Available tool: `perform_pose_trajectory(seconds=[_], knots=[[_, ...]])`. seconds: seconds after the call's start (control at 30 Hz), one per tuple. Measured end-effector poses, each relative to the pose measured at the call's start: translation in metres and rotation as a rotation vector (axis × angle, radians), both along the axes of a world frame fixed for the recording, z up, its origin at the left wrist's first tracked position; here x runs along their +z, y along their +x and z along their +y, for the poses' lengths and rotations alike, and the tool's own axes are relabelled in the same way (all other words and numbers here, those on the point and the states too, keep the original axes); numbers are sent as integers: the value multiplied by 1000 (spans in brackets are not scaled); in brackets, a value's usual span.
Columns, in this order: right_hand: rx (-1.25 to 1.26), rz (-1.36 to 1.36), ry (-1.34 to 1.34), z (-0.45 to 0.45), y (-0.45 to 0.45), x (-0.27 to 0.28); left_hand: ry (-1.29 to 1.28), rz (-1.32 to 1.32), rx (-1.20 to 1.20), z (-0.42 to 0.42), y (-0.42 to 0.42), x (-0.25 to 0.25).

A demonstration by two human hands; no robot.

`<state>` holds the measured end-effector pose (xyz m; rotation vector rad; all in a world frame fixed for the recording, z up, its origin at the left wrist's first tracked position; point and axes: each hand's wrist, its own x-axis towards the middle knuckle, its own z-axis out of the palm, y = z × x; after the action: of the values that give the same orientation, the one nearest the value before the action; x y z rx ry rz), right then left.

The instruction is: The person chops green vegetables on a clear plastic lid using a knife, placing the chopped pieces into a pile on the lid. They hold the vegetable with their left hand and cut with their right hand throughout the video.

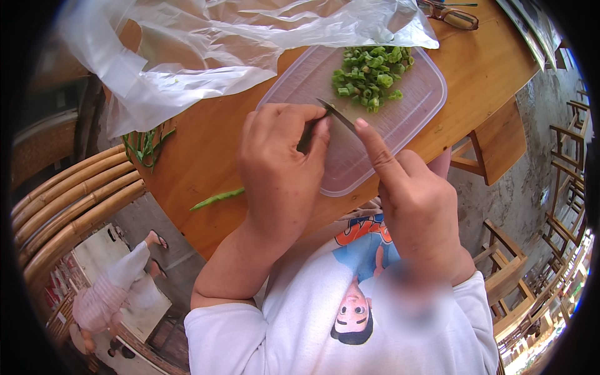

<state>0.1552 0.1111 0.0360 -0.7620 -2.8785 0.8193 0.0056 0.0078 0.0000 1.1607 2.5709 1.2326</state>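
Observation:
A translucent plastic container lid [344,176] lies on the wooden table, with a heap of chopped green beans [375,75] on its far part. My left hand [286,159] pinches a green bean [215,200], whose long end sticks out to the left beneath the hand. My right hand [412,197] grips a small knife [344,117], index finger along the back of the blade; its handle is hidden in the palm. The blade's tip is beside my left fingertips, over the lid.
A crumpled clear plastic bag [211,56] spreads over the table's far left. Green trimmings [149,145] lie near the left edge. Eyeglasses [459,18] rest at the far right. Wooden stools [499,140] stand to the right; a person [112,286] is on the floor area at lower left.

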Motion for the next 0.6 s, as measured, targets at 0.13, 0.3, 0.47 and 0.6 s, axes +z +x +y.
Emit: perform_pose_trajectory(seconds=[0.13, 0.3, 0.47, 0.6], knots=[[58, -27, 123, -4, 1, 1, 2, -3, -2, 0, 0, 1], [60, -33, 136, -4, 2, 2, 3, 4, -7, 0, 0, 0], [65, -11, 111, -3, 1, -1, 0, 13, -9, 0, -1, -1], [88, -12, 158, -5, -2, -2, -2, 29, -14, 1, -1, -1]])
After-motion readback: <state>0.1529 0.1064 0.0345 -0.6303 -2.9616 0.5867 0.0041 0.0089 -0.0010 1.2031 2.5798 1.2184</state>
